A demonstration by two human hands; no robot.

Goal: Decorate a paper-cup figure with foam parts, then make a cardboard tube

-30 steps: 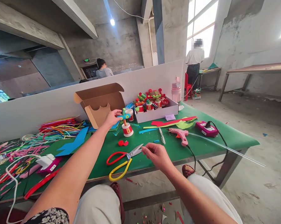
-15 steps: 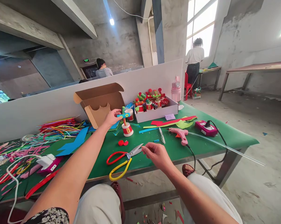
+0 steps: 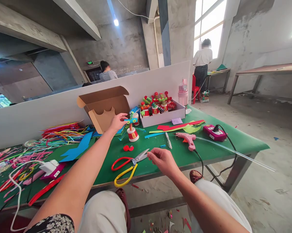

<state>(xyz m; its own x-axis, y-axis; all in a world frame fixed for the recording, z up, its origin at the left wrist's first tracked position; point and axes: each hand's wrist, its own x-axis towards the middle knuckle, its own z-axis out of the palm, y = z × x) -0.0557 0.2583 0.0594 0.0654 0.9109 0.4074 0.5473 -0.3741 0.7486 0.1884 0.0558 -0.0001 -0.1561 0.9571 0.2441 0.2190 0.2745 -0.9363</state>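
Observation:
My left hand [image 3: 118, 122] pinches the blue head piece of a spring figure [image 3: 132, 134], which stands upright on the green table with a white and red cup base and coiled arms. My right hand [image 3: 161, 158] hovers over the table's front edge, fingers curled together beside the blade tips of the scissors [image 3: 125, 165]; whether something small sits between them is hidden. The scissors lie partly open, with one red and one yellow handle. Two red round pieces [image 3: 128, 148] rest between the figure and the scissors.
A pink glue gun [image 3: 187, 139] and white pen [image 3: 168, 141] lie right. Behind are a white box [image 3: 160, 119] of similar figures and an open cardboard box [image 3: 102, 106]. Pipe cleaners [image 3: 61, 136] are heaped left. A purple power socket [image 3: 214, 133] sits right. Two people are farther back.
My left hand has shifted slightly right, and the figure's head has tilted on its spring. My right hand stays almost where it was.

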